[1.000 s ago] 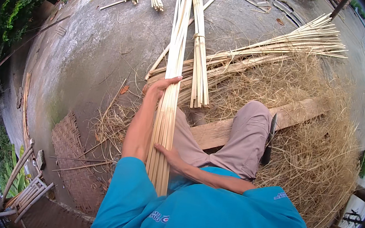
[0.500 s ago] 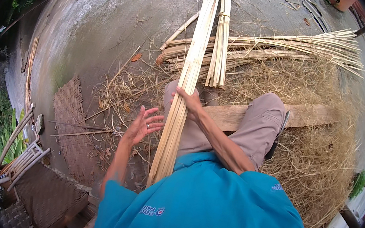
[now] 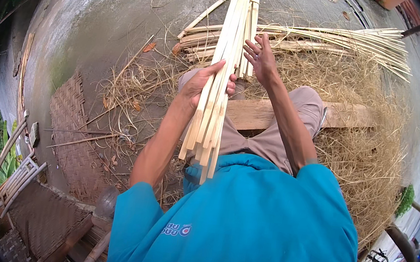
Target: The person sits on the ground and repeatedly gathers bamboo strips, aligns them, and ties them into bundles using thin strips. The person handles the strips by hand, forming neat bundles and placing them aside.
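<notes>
A bundle of long, pale bamboo strips (image 3: 211, 110) runs away from my lap toward the top of the view, its near ends staggered. My left hand (image 3: 205, 83) wraps around it from beneath, thumb on the left side and fingertips showing on the right. Just right of the strips, my right hand (image 3: 261, 62) is raised with its fingers apart, holding nothing. A second, tied bundle of strips (image 3: 249, 42) lies behind the first, partly hidden by it. Across the ground beyond my knees rests a larger pile of strips (image 3: 329, 41), fanned out at its right end.
A wooden plank (image 3: 253, 114) passes under my right leg. Curly shavings (image 3: 356, 163) heap up on the right, with a smaller tangle (image 3: 132, 88) on the left. A woven mat (image 3: 72, 136) lies at the left, near a woven-seat bamboo chair (image 3: 49, 219).
My left hand has closed around the bundle. My right hand has let go and lifted off to the right. The strips have shifted away from my body, and their near ends are now staggered.
</notes>
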Motion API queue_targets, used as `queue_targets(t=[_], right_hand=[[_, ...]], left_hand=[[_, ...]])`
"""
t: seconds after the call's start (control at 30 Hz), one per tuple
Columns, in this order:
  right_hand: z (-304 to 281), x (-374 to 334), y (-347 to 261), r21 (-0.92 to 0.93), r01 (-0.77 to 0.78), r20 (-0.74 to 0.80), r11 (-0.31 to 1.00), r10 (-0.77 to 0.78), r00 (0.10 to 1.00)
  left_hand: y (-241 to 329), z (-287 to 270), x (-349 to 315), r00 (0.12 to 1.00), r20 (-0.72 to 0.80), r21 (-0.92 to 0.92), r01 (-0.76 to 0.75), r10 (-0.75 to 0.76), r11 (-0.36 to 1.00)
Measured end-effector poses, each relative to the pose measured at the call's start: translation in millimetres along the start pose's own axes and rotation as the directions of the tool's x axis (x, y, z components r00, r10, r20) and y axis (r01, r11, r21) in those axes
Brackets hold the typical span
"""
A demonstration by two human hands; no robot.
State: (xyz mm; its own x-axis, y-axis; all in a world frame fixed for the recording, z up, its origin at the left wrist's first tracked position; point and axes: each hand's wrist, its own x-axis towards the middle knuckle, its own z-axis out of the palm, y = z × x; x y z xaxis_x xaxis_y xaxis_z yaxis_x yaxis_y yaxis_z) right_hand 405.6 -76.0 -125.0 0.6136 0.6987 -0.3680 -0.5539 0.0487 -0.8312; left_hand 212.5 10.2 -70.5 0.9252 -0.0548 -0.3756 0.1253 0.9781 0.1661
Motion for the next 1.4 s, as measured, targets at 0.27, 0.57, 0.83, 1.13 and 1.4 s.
queue_targets(t=[0.27,0.57,0.83,1.13,1.4], right_hand=[[-59.5,-240.1,-13.4,-0.262,0.447,-0.201,0.855,-0.501,0.842],[-58.8,-278.2,-13.2,-0.660,0.662,-0.114,0.355,-0.918,0.379],[-52.0,-221.2,8.3,-0.584,0.664,-0.106,0.468,-0.854,0.509],[-87.1,-256.4,9.4,-0.711,0.325,-0.092,0.623,-0.541,0.836],[-88.3,-234.4,14.7,-0.818,0.346,0.121,0.461,-0.450,0.885]], left_hand=[[-33.9,34.0,93.4,0.989,0.150,-0.028,0.012,-0.008,1.000],[-98.7,29.2,157.1,0.998,0.044,0.011,-0.051,0.051,0.999],[-92.9,12.6,146.5,0.992,0.118,0.022,0.038,-0.041,0.999],[-96.0,-23.4,132.2,0.999,0.005,0.000,-0.039,0.039,0.999],[-100.3,-32.6,134.9,0.997,-0.046,0.026,-0.057,0.058,0.998]])
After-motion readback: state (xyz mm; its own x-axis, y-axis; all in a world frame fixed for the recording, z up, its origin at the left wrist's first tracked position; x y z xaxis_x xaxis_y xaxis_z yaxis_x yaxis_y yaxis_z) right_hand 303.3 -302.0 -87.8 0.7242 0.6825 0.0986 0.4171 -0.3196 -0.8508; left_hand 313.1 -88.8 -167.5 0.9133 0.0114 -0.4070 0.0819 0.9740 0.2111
